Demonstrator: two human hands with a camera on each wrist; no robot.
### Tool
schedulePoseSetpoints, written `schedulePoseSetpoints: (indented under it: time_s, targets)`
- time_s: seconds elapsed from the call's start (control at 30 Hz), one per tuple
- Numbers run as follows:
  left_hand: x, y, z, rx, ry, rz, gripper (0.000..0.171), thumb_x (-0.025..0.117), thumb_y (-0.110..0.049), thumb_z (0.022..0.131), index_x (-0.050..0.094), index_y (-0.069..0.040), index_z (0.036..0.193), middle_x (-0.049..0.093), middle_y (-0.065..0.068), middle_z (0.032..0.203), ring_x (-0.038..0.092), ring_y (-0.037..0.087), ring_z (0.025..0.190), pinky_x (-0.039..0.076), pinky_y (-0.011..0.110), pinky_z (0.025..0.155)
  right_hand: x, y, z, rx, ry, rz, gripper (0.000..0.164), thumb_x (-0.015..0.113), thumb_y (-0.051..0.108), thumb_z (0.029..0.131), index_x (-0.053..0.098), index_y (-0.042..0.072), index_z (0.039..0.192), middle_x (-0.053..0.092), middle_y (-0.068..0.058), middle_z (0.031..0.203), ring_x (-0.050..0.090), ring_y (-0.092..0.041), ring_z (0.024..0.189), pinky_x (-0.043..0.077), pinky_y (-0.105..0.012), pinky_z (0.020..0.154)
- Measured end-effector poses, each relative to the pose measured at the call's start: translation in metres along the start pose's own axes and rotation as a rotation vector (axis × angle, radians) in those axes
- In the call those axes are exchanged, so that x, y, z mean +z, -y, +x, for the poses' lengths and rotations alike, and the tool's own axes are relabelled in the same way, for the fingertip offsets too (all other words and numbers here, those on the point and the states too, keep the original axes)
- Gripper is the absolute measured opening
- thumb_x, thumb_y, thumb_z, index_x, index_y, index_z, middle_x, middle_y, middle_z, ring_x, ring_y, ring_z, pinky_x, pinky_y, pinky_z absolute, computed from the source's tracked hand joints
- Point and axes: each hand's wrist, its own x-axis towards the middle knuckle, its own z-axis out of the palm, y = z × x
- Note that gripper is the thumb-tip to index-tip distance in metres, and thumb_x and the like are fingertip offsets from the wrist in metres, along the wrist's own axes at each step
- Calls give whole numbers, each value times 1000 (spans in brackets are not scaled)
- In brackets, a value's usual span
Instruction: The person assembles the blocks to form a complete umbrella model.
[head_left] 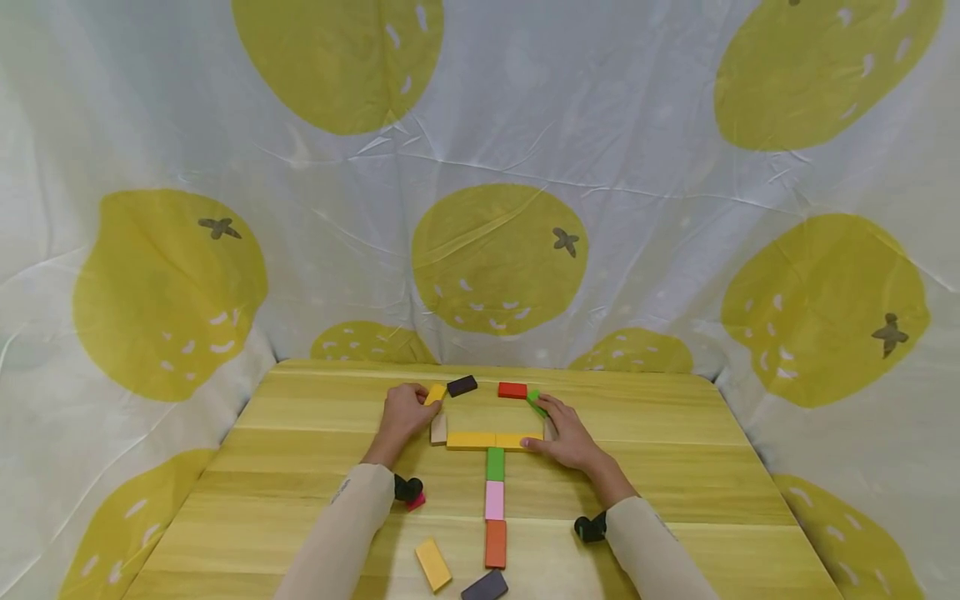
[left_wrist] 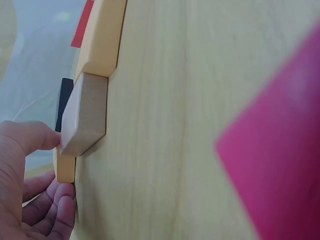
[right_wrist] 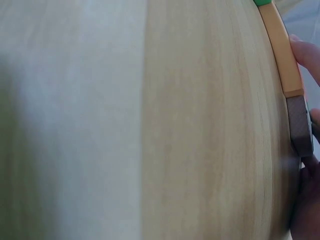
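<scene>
Curtain (head_left: 645, 242) printed with big yellow fruit fills the background, dropping behind a wooden table (head_left: 690, 475). Two pale sleeves, left (head_left: 337, 525) and right (head_left: 652, 550), reach in from the near edge, a black camera at each wrist. The left hand (head_left: 405, 414) pinches a yellow block (head_left: 435, 394) between thumb and fingers, at the far left of a rough outline of blocks. The right hand (head_left: 567, 437) is spread fairly wide — thumb on the right-hand one of two yellow blocks (head_left: 470, 441) laid end to end, a finger on a green block (head_left: 533, 397) at the outline's far right. Pale wooden blocks (head_left: 438, 430) form its left and right sides; a dark block (head_left: 462, 386) and a red block (head_left: 512, 390) lie along the far side, apart. From the middle of the near side a straight row runs toward the person: green (head_left: 495, 464), pink (head_left: 494, 501), orange (head_left: 495, 544). Nearest lie a loose yellow block (head_left: 432, 565) and another dark one (head_left: 484, 586). Smallest to the eye is a pinkish-red block (head_left: 416, 502) — partly hidden by the left wrist camera
</scene>
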Motion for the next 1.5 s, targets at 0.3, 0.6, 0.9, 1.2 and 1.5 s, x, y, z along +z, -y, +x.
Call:
schedulePoseSetpoints:
  time_s: [0.3,0.6,0.9,1.2,1.5]
  targets:
    - [2,2,1,8,-4,-17,34,80,-29,83,79,-2,104,76,11,95,68,24,87,58,41,80,0,-2,1,-9,-4,-15,92,75,59,87,39,15,159,28,-4,169,26,-35,154,29,-60,123]
    - [5,-2,0,24,18,-51,31,80,-26,83,81,-4,105,77,9,94,68,21,85,59,38,78,3,-4,2,-14,-5,-16,92,74,60,87,38,15,159,28,-5,169,27,-36,154,30,-61,122]
    - [9,-6,1,29,45,-106,29,80,-22,83,81,-4,106,77,9,94,68,20,84,59,37,77,2,-3,0,-24,-17,-23,92,75,58,87,39,13,159,29,-6,169,29,-37,153,31,-62,120]
    - [12,-2,6,43,68,-118,25,77,-25,90,80,-7,107,77,5,95,70,18,85,60,37,80,3,-1,1,-17,-13,-14,92,74,59,88,38,13,159,28,-6,169,27,-36,154,29,-61,122]
    - [15,4,6,107,76,-125,20,72,-14,96,79,-3,112,76,6,91,66,16,79,57,35,74,3,-4,2,-14,-15,-18,92,74,61,88,38,15,159,28,-4,170,28,-35,154,31,-61,121]
